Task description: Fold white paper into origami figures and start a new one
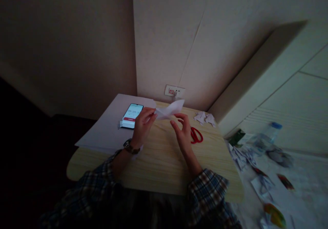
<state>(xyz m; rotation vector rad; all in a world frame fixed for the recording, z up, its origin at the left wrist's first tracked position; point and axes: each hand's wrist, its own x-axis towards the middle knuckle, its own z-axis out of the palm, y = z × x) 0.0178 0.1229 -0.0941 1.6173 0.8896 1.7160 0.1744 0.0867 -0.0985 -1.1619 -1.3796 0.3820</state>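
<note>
My left hand [142, 124] pinches a folded piece of white paper [169, 109] and holds it up over a small wooden table [164, 160]. The paper points up and to the right. My right hand [182, 133] hovers just below the paper with its fingers apart and curved, holding nothing. A watch sits on my left wrist. Both sleeves are plaid.
A lit phone [132, 115] lies on a stack of white sheets [107, 130] at the table's left. Red scissors [196, 135] lie right of my right hand. Folded paper pieces [205, 118] sit at the back right. A wall socket [174, 91] is behind. A bottle [266, 135] and paper scraps lie on the bed at right.
</note>
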